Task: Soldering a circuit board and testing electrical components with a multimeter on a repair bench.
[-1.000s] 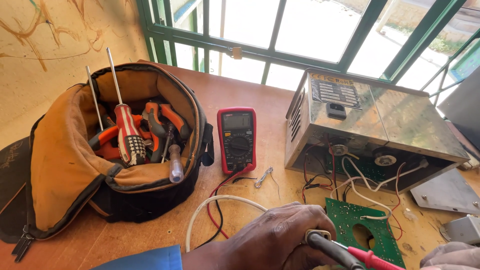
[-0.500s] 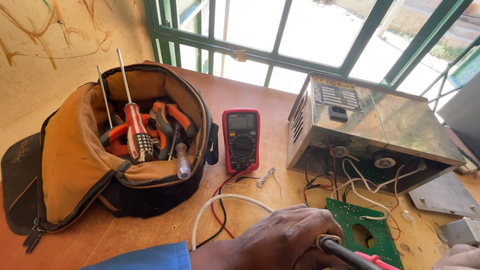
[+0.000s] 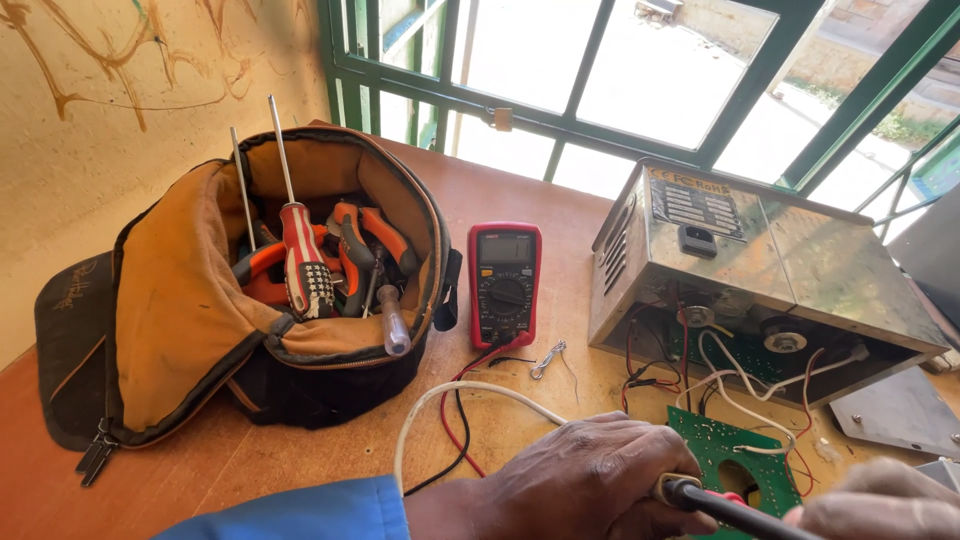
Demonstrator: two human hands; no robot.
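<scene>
Wooden bench (image 3: 300, 455) under green-framed window. L hand (image 3: 590, 480) fisted round black probe (image 3: 720, 505), over green circuit board (image 3: 730, 450); R hand (image 3: 880, 505) at edge, grip can't tell. View shifted vs 0.5 s ago, hands sit lower-right now. Beyond: red multimeter (image 3: 505, 285), open tool bag (image 3: 250, 290), metal case (image 3: 770, 260).

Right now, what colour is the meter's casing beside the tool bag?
Red, around a dark face; the head view shows the meter clearly.
</scene>
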